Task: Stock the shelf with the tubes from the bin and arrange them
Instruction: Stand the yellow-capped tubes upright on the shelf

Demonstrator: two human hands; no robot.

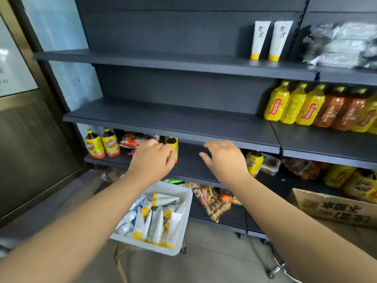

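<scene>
Both hands, left [152, 160] and right [225, 160], hovered empty with fingers loosely spread above the bin [184, 203] of tubes [157, 221]; two tubes [269, 40] stood on the top shelf [163, 60]. Hazards, as judged: a careless reach could topple the capped-end-down pair, or knock the bottle [173, 147] beside the left hand.

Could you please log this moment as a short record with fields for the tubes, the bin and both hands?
tubes on shelf: two white tubes with yellow caps, standing cap down, side by side at the right end of the top shelf
bin: white bin below the hands, holding many loose tubes
left hand: left hand empty, fingers relaxed, out before a lower shelf
right hand: right hand empty, fingers spread
</scene>
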